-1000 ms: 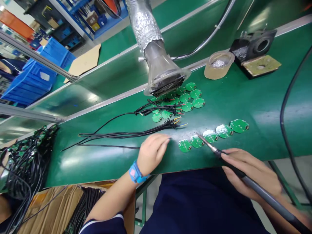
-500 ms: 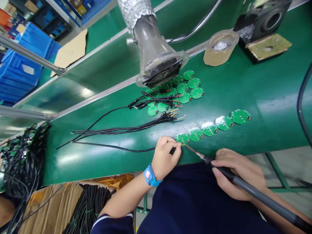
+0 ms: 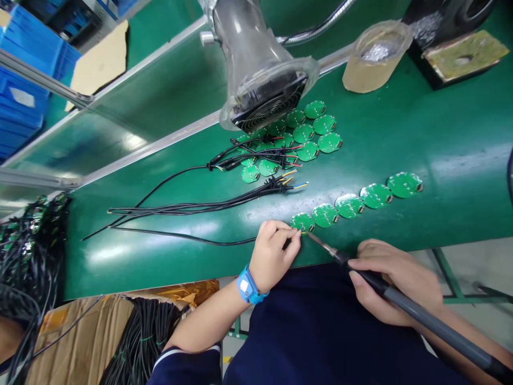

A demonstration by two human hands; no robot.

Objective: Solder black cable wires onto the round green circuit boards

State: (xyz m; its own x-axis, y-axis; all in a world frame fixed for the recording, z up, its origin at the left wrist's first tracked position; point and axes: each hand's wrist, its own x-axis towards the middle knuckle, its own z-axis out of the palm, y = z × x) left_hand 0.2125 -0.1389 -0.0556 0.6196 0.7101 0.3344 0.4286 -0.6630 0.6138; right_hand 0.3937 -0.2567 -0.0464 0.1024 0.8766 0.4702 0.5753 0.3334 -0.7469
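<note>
Soldering iron (image 3: 385, 291) is lying in the right hand (image 3: 395, 283), whose fingers are wrapped closed around its dark handle while the metal tip is slanting up and left to the edge of the nearest round green board (image 3: 302, 221). Left hand (image 3: 274, 255), wearing a blue wrist strap (image 3: 248, 286), is pinching the end of a thin black wire (image 3: 180, 236) between thumb and forefinger, holding it against that same board just beside the iron's tip. The board is sitting near the front edge of the green bench (image 3: 420, 128), as the leftmost of a row of five boards (image 3: 363, 198) that is running up and to the right, each one touching or nearly touching the next. A cardboard box (image 3: 80, 326) full of black cables is sitting below the bench at the lower left. Farther back, a bundle of black leads (image 3: 208, 206) with coloured stripped ends is lying across the bench, and behind it a cluster of more green boards (image 3: 304, 133) is spreading out under a clear fume hood (image 3: 260, 69) with a grille. At the far right, a translucent pot (image 3: 374, 56) is standing beside a black stand with a yellowish sponge (image 3: 465, 56).
</note>
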